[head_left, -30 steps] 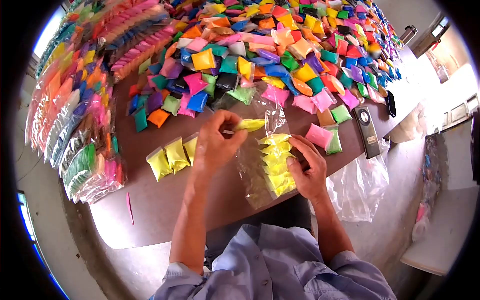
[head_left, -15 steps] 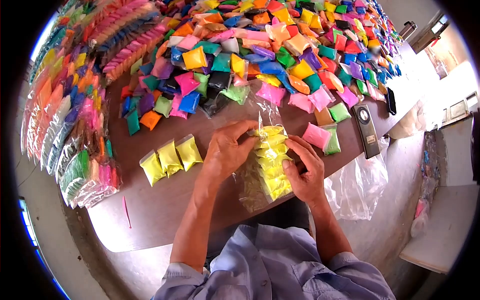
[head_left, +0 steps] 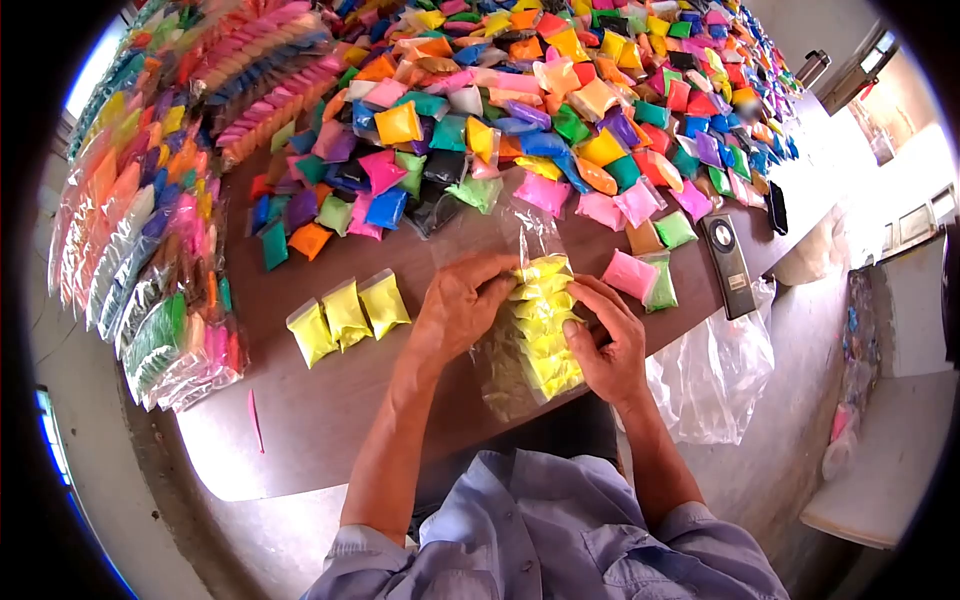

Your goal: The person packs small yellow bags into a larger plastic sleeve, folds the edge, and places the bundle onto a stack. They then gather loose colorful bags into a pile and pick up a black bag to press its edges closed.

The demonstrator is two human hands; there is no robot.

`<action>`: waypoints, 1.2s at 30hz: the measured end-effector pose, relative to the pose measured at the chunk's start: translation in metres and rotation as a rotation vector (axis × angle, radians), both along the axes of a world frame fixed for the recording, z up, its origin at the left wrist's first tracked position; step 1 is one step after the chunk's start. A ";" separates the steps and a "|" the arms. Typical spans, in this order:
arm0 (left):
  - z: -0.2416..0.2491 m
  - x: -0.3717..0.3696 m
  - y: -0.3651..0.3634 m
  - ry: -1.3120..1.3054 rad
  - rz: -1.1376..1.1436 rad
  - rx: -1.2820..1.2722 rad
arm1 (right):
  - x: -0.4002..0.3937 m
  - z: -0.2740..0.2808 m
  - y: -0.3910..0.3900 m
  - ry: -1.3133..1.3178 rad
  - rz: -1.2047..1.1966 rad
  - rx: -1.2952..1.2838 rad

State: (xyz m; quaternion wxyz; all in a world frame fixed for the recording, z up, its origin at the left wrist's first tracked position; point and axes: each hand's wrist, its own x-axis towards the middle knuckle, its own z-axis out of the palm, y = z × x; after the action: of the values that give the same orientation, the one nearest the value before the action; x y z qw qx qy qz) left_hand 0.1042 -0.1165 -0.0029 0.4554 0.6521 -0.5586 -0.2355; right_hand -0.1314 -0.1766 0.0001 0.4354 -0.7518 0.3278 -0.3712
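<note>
A clear plastic bag [head_left: 500, 375] lies in front of me near the table's edge, with a column of several small yellow packets [head_left: 545, 325] inside it. My left hand [head_left: 466, 298] pinches the bag's upper left side, thumb and fingertips by the top packet. On the other side, my right hand [head_left: 608, 348] grips the bag's right edge, fingers curled along the packets and thumb resting over them. Three loose yellow packets [head_left: 346, 315] sit in a row left of my left hand.
A large heap of colourful packets [head_left: 520, 110] covers the back of the table [head_left: 330, 420]. Filled bags [head_left: 165, 260] are stacked at left. A dark handheld device [head_left: 730, 265], a black object [head_left: 778, 207] and a pink stick [head_left: 255, 422] lie around; clear plastic [head_left: 715, 375] hangs off the right edge.
The view has shifted slightly. Both hands keep nearly the same hold on the bag, and the packets inside stay in their column.
</note>
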 end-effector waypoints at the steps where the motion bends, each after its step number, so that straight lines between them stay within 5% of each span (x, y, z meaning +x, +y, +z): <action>1: 0.004 -0.002 0.004 0.012 0.007 0.050 | -0.002 0.002 0.000 0.021 0.017 0.020; 25: 0.032 -0.027 0.052 -0.114 0.121 -0.007 | -0.004 0.004 -0.011 0.045 0.177 0.055; 27: 0.037 -0.015 0.066 -0.387 0.236 -0.045 | -0.006 0.001 -0.013 0.056 0.183 0.002; 32: 0.053 0.063 0.112 -0.591 0.493 0.170 | -0.007 0.006 -0.012 0.036 0.180 0.113; 36: 0.070 0.087 0.122 -0.619 0.474 0.408 | -0.006 -0.003 -0.017 -0.005 0.198 -0.019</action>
State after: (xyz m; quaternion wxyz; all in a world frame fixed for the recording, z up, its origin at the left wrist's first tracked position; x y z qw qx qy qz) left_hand 0.1916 0.0050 0.0670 0.1700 0.8785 -0.4459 -0.0235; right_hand -0.1371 -0.1934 -0.0034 0.4636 -0.7838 0.2472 -0.3312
